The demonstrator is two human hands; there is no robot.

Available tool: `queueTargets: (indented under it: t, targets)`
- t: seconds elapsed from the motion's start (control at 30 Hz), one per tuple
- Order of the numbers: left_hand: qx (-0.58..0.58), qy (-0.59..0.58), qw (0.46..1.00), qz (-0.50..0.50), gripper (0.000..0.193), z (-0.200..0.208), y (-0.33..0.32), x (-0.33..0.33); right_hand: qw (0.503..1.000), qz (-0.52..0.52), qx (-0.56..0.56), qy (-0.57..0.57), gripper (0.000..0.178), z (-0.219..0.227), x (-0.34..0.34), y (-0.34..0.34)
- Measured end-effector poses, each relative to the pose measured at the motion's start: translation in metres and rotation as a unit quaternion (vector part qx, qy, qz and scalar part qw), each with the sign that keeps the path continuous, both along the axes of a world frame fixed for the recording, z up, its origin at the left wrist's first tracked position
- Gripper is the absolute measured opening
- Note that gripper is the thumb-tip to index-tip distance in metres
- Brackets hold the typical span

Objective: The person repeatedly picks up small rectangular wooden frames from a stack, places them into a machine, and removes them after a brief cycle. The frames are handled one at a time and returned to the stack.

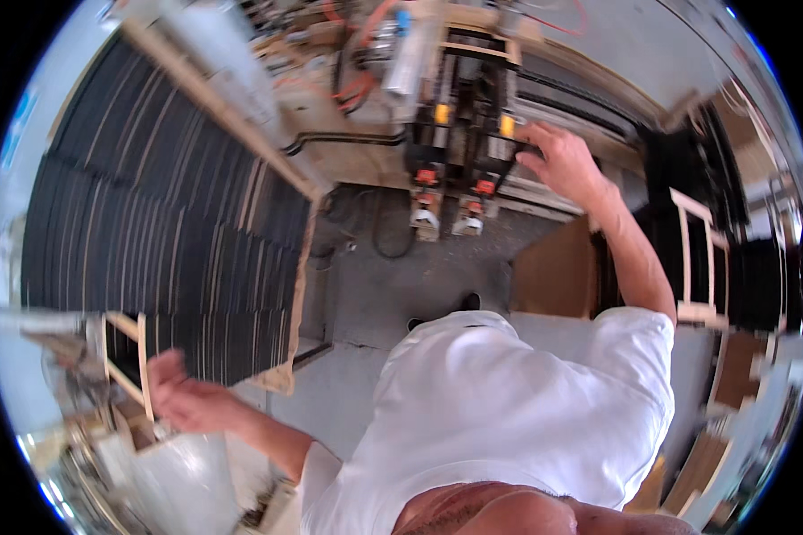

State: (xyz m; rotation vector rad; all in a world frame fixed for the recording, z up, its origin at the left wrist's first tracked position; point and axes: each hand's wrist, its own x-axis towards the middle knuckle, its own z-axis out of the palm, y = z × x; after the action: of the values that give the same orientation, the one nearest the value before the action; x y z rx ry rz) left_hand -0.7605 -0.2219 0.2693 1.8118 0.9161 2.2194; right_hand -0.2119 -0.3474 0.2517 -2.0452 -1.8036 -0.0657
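Note:
My left hand (190, 401) is at the lower left, beside a light wooden frame with a black panel (144, 367) at the near end of a big stack of black boards (169, 196). Motion smears its fingers, and whether they touch the frame I cannot tell. Ahead and to the right, my right hand (564, 162) reaches over the side of a machine (462, 143) with two black arms bearing yellow and orange parts. Its fingers are apart and bent, close to the yellow part (508, 125) of the right-hand arm, with nothing seen in them.
A wooden rail (214, 98) edges the board stack. Orange hoses (359, 89) and a black bent bar (343, 138) lie left of the machine. Brown board (553, 267) stands right of the grey floor (401, 290). More light wooden frames (700, 259) stand at far right.

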Motion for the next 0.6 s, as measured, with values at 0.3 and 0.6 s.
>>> queueTargets:
  t: [0.3,0.6]
  targets:
    - [-0.644,-0.010,0.633,-0.430,0.030,-0.223,-0.021,0.276,0.926,-0.357,-0.075,-0.100,0.034,0.062,0.068,-0.205]
    - [-0.634,0.139,0.600,-0.467,0.034,-0.252,0.002,0.400,0.879,-0.465,-0.066,0.084,0.034,0.044,0.054,-0.283]
